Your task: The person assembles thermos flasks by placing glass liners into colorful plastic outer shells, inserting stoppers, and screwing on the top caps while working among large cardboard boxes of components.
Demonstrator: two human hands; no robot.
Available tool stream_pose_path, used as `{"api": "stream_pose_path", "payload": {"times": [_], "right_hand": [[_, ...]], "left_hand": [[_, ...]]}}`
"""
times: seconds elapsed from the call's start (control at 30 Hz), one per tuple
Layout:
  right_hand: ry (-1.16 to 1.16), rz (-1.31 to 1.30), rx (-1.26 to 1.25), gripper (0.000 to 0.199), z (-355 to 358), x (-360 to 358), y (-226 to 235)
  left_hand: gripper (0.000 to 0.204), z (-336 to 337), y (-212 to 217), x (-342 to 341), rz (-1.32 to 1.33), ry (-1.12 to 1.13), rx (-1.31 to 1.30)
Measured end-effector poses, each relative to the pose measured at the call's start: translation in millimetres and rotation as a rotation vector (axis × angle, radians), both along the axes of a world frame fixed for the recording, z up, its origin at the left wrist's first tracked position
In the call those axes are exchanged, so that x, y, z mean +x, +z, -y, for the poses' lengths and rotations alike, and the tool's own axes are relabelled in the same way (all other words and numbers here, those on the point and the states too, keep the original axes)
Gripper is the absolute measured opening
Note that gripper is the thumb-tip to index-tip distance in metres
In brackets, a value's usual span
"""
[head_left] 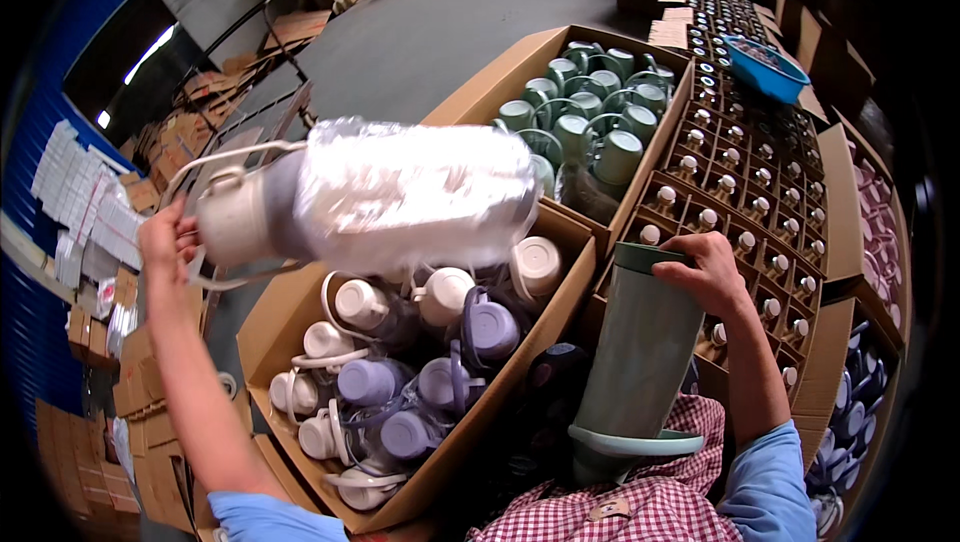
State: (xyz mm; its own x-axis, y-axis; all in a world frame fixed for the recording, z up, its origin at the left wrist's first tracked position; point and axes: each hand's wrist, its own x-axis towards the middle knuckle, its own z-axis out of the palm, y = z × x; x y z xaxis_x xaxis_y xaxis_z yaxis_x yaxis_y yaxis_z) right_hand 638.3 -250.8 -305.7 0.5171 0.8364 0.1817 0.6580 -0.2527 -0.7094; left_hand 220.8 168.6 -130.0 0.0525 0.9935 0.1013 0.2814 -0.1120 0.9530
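My left hand [170, 244] is closed on the cream lid end of a large bottle [415, 192] in shiny, crinkled silvery wrap. The bottle lies sideways in the air over a carton, slightly blurred, with a pale carrying loop at its lid end. My right hand [712, 274] grips the dark-green-rimmed upper end of a grey-green bottle [640, 352]. This one slants downward, a pale green loop round its lower end, close to my checked apron [620, 512]. Under the wrapped bottle, the open carton [545, 382] holds several cream-lidded and purple-lidded bottles [368, 382].
Behind it, another carton [540, 47] holds green bottles [572, 132]. To the right, divided cartons carry rows of small white-capped bottles [725, 182], with a blue basin [768, 70] on top. Pink-lidded [878, 212] and dark blue-lidded bottles [855, 382] fill far-right cartons. Flattened cardboard [190, 142] lies left.
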Motion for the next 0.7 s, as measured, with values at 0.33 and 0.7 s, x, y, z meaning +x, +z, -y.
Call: {"api": "stream_pose_path", "payload": {"times": [0.33,0.7], "right_hand": [[-0.122,-0.065,0.003,0.044,51.0,18.7,-2.1],[-0.08,-0.58,0.108,0.04,32.3,75.4,34.2]], "left_hand": [[0.04,30.1,-69.2,281.6,-0.208,-0.472,-0.131],[0.021,119.9,-104.9,363.7,0.548,-0.829,-0.718]]}}
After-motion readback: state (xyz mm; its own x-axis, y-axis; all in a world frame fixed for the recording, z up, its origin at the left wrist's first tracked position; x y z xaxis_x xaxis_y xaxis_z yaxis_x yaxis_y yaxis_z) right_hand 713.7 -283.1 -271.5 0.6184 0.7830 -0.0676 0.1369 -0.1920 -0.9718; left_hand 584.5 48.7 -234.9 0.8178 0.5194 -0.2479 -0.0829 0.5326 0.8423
